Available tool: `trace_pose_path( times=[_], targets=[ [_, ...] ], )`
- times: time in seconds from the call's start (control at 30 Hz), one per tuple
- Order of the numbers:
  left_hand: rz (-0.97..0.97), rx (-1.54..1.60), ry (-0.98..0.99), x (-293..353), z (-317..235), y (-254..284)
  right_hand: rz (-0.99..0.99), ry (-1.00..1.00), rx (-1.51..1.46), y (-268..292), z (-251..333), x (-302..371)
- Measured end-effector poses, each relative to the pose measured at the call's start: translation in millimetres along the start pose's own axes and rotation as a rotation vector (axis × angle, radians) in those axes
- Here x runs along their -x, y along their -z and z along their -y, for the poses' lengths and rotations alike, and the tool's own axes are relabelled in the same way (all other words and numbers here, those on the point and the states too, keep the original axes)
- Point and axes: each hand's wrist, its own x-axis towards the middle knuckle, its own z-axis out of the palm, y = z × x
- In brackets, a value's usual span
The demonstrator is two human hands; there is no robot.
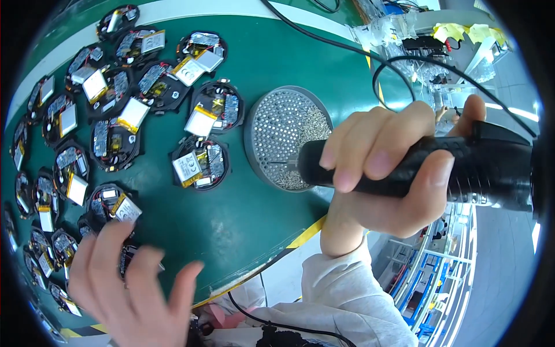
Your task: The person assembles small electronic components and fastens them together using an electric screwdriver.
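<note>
In my right hand (393,156) is a black electric screwdriver (480,165), my fingers wrapped round its body. Its thin bit (283,163) points left, over a round grey screw tray (250,133) with a grid of small holes. Small silver screws (315,124) lie loose along the tray's right side. At the lower left, my left hand (127,283) is slightly blurred, its fingers apart over a round black housing (130,254) that they partly hide. Whether the fingertips touch that housing, I cannot tell.
Several round black housings with circuit boards and silver batteries (186,168) cover the left of the green table (231,231). A black cable (329,40) loops across the far right. Yellow-black tape (306,231) marks the near edge. Plastic bags (387,32) lie beyond.
</note>
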Motion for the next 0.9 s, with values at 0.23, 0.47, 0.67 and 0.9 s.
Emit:
trace_pose_path(
  times=[0.23, 0.47, 0.67, 0.9],
  targets=[
    [-0.037, -0.28, -0.217, 32, 16, -6, 0.039, -0.119, 0.099, 6, 9, 0],
    [0.036, 0.235, -0.164, 7, -24, -35, 0.13, -0.148, 0.146, 4, 7, 0],
    [-0.026, 0.514, -0.191, -21, -39, -58, 0.038, 0.023, -0.144, 2, 1, 2],
    [-0.049, 0.534, -0.175, -24, -38, -61, 0.262, -0.224, -0.166, 2, 26, -11]
  ],
)
